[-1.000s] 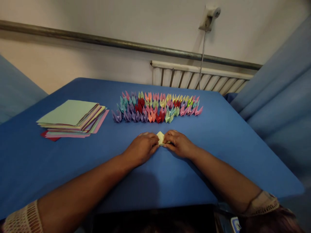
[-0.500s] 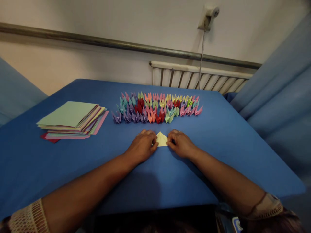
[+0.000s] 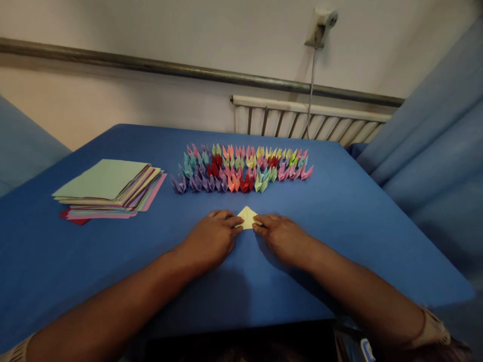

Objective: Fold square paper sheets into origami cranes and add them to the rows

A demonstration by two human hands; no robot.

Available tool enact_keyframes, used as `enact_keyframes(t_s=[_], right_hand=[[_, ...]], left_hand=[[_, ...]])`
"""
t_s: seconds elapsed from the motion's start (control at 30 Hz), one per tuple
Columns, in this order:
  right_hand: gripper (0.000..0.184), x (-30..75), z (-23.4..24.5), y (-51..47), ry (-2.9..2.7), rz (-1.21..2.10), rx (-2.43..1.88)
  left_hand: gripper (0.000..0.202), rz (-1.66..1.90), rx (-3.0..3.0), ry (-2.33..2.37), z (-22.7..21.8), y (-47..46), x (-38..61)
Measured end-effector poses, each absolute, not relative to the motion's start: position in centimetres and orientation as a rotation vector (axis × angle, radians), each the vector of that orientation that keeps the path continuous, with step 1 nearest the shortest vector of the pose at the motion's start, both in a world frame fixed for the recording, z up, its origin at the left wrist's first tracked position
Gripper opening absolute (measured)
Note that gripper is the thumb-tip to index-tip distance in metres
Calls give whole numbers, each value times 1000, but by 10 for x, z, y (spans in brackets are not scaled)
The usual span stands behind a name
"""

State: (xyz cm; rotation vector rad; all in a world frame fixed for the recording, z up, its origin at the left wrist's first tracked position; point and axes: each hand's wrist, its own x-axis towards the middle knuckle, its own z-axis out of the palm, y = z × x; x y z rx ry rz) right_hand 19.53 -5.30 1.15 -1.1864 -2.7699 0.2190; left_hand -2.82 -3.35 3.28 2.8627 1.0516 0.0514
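Many sheets: a stack (image 3: 109, 188) of coloured square paper lies at the left of the blue tabletop (image 3: 56, 261). The top sheet is light green. Pink, purple, yellow and red edges peek out under it. It is well apart from both hands.
Left hand: the left hand (image 3: 211, 240) lies palm down on the tabletop, near the middle. Its fingers (image 3: 231, 221) are stretched out flat and are not curled around anything. The tips touch the left corner of the yellow paper.
Yellow paper: the yellow paper (image 3: 247, 218) is small and folded, with a point facing away from the person. It lies flat on the tabletop, between the two hands and near the folded shapes.
Folded shapes: lots of little folded shapes (image 3: 241, 168) stand in tight rows behind the yellow paper. Purple and teal ones are at the left, red and orange ones in the middle, yellow, green and pink ones at the right. No hand touches them.
Right hand: the right hand (image 3: 282, 237) also lies palm down. Its fingers (image 3: 264, 222) are flat too, holding nothing, and the tips touch the right corner of the yellow paper.
Radiator: a white radiator (image 3: 302, 120) sits on the wall behind the tabletop.
Plug: a white plug (image 3: 320, 27) with a thin cord is on the wall above the radiator.
Cloth: light blue cloth (image 3: 433, 141) fills the right side, beside the tabletop.
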Motion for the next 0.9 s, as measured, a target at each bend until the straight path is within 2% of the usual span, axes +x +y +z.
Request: enact_keyframes(t_s=[0.13, 0.33, 0.43, 0.67, 0.8, 0.9], right_hand=[[41, 196, 13, -55, -2776, 226, -1210], [44, 191, 13, -58, -2760, 253, -1261], [42, 191, 16, -57, -2735, 284, -1291], [30, 191, 20, -52, -2688, 328, -1280], [26, 185, 8, -42, -2500, 335, -1392], [33, 179, -2, -35, -2336, 276, -1537]], left_hand=[[28, -39, 2852, 1049, 37, -36, -33], [50, -74, 2812, 1090, 34, -43, -27], [54, -43, 2799, 1105, 31, -45, -23], [43, 55, 2795, 1110, 28, -36, -18], [27, 180, 2758, 1131, 21, -26, -18], [23, 304, 2685, 1110, 12, -14, -18]])
